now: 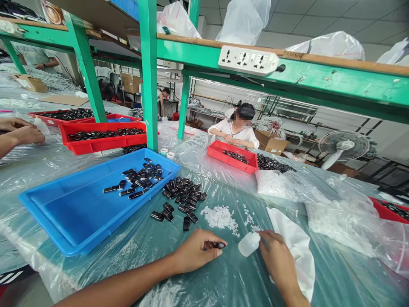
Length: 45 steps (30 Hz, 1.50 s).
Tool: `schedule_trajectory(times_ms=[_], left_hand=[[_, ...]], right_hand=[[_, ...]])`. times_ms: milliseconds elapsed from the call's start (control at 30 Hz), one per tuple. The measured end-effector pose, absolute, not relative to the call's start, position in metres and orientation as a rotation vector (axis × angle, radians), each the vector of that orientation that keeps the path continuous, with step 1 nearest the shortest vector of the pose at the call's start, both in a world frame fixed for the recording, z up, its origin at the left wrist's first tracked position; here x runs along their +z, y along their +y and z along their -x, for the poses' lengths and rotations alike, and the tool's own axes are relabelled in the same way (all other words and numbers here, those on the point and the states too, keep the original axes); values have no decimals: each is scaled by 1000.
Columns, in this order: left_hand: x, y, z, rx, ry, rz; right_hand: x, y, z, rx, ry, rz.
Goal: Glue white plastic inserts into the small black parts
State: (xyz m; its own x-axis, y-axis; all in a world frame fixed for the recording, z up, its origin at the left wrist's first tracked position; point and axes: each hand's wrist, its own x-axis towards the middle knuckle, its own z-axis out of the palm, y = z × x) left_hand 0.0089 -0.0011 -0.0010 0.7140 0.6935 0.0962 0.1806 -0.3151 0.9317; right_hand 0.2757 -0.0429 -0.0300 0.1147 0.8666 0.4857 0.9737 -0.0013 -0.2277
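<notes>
Left hand (198,251), just in from the near edge of the table (204,290), has one small black casing (220,245) pinched between thumb and fingers, end of it poking out past the fingertips. Right hand (277,253) is beside it on the right, fingers loosely bent at the neck end of a white squeeze bottle (248,245); bottle is tilted, cannot tell from here if the fingers actually grip it. Pile of white plastic bits (220,218) just beyond both hands, toward the far edge, with a thinner scatter to its right. Black casing heap (185,192) left of that, close against the right end of the blue tray (79,209); a few loose ones trail toward the near edge. Tray sits toward the left, more casings (140,179) bunched at its right end. Crumpled white cloth (297,249) under/beside the right wrist, clear bags (341,226) of white parts past it toward the right. Two small rolls (167,154) at the foot of the green post (148,85). At the far edge, a co-worker (236,128) in white sits behind a red bin (231,157) with black parts in it. Another person's hands (24,132) over on the left, near red trays (102,147).
</notes>
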Motion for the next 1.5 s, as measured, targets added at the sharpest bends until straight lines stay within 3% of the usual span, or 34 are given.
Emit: schedule_trajectory(times_ms=[267, 433, 700, 1067, 1500], left_hand=[[3, -2, -5, 532, 619, -1882], [3, -10, -3, 349, 372, -1913], [-5, -12, -2, 302, 241, -1986], [-4, -10, -3, 310, 257, -1976], [-2, -11, -2, 329, 296, -1929]], right_hand=[[-11, -58, -256, -501, -1467, 1589], [-6, -68, -213, -400, -1783, 1272], [-10, -44, -168, -166, -2087, 1698], [-17, -1, -152, -74, -2093, 1656], [-44, -28, -185, 198, -1800, 1603]])
